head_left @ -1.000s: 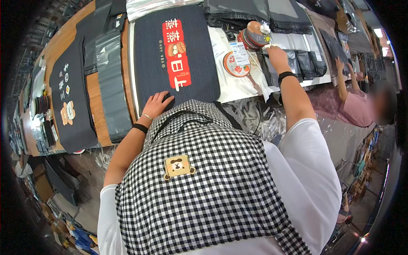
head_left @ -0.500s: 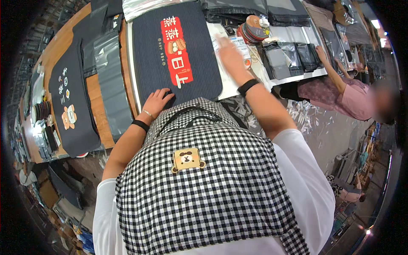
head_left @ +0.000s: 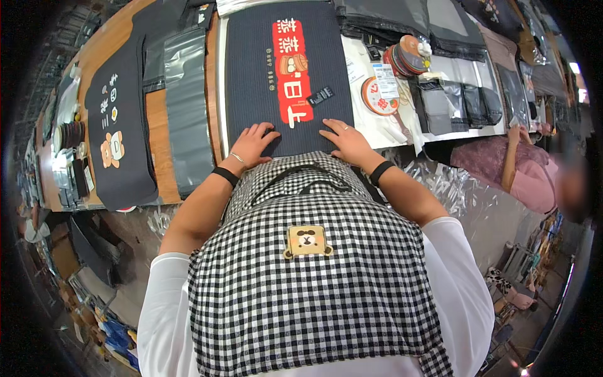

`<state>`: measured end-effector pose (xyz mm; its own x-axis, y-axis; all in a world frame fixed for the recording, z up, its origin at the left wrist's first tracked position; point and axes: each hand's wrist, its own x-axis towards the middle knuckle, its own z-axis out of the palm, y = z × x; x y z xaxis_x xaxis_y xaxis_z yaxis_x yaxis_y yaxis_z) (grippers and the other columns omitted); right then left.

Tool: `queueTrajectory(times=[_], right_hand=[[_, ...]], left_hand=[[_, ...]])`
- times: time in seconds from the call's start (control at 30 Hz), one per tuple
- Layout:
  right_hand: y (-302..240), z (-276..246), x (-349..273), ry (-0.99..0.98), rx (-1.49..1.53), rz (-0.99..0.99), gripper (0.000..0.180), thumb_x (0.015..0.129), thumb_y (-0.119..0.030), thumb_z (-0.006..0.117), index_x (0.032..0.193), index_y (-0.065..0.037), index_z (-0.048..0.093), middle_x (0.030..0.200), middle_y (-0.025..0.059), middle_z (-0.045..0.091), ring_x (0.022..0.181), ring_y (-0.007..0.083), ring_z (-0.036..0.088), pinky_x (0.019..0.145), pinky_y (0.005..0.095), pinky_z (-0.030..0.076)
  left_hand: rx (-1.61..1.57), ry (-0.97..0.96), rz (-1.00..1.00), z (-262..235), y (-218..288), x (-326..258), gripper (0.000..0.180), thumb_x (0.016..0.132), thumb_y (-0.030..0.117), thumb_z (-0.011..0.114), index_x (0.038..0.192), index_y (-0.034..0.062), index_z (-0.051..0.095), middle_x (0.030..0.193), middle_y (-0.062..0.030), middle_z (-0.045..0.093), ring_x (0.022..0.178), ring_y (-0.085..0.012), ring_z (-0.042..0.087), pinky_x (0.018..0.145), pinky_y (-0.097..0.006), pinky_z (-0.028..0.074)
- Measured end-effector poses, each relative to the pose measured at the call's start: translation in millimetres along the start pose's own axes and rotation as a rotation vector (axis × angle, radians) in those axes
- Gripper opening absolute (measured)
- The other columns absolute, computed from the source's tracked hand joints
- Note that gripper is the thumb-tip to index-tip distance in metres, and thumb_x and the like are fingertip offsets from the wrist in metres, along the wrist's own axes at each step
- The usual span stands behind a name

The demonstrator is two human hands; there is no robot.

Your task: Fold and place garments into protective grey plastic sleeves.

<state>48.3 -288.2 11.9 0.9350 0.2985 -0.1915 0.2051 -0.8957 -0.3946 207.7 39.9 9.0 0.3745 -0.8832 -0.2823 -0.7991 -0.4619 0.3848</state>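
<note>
A dark ribbed mat [head_left: 249, 69] with a red printed panel lies flat on the table in front of me. My left hand [head_left: 252, 143] rests on its near left corner, fingers apart. At the near right part of the mat, my right hand [head_left: 349, 142] lies with fingers spread, a ring on one of them. Neither hand shows anything held. A small black tag [head_left: 320, 95] sits slantwise on the red print, just beyond my right fingertips. The mat's near edge is partly hidden by my checked apron.
Right of the mat are a round red-and-white label [head_left: 379, 97], a stack of round labels [head_left: 405, 56] and dark plastic bags [head_left: 433, 108]. On the left lie a grey plastic bag [head_left: 186, 119] and another printed mat [head_left: 125, 169]. A person in pink [head_left: 527, 176] works at right.
My right hand has come from the papers on the right back to the mat. The small black tag now lies on the print. The mat appears farther right in view.
</note>
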Motion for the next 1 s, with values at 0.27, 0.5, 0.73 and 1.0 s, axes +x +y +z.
queueTrajectory(times=[0.27,0.5,0.73,1.0], right_hand=[[5.5,-6.2,6.3,-0.001,0.082,0.016,0.064,0.074,-0.012,0.088,0.135,-0.01,0.067,0.158,0.0097,0.051,0.145,0.0323,0.05,0.115,0.0433,0.05],[13.8,8.2,3.2,0.122,0.037,-0.004,0.043,0.092,-0.013,0.066,0.135,-0.008,0.066,0.148,0.0121,0.06,0.134,0.0323,0.06,0.107,0.044,0.054],[-9.2,-26.1,18.6,0.075,0.218,0.322,0.042,0.093,-0.006,0.06,0.135,-0.007,0.063,0.142,0.014,0.062,0.111,0.0369,0.071,0.093,0.0447,0.059],[5.6,4.2,5.6,0.066,-0.105,-0.099,0.03,0.089,-0.01,0.068,0.118,-0.007,0.06,0.144,0.0126,0.058,0.114,0.0308,0.066,0.088,0.0407,0.06]], left_hand=[[-0.221,0.076,-0.004,-0.3,-14.7,0.4,0.063,0.079,0.019,0.088,0.137,0.0137,0.064,0.145,-0.0095,0.054,0.131,-0.0344,0.054,0.112,-0.045,0.049],[-0.206,0.129,-0.081,-11.7,-0.1,8.1,0.038,0.095,0.007,0.065,0.133,0.0135,0.064,0.147,-0.0069,0.055,0.121,-0.0292,0.063,0.103,-0.043,0.054],[0.158,0.309,0.131,2.6,-4.8,-2.7,0.027,0.095,0.007,0.063,0.121,0.0137,0.062,0.149,-0.0067,0.055,0.125,-0.0269,0.061,0.102,-0.041,0.053],[0.118,0.162,0.169,10.4,-4.3,-6.9,0.053,0.083,0.035,0.082,0.126,0.0106,0.061,0.144,-0.0069,0.057,0.135,-0.0293,0.053,0.113,-0.044,0.045]])
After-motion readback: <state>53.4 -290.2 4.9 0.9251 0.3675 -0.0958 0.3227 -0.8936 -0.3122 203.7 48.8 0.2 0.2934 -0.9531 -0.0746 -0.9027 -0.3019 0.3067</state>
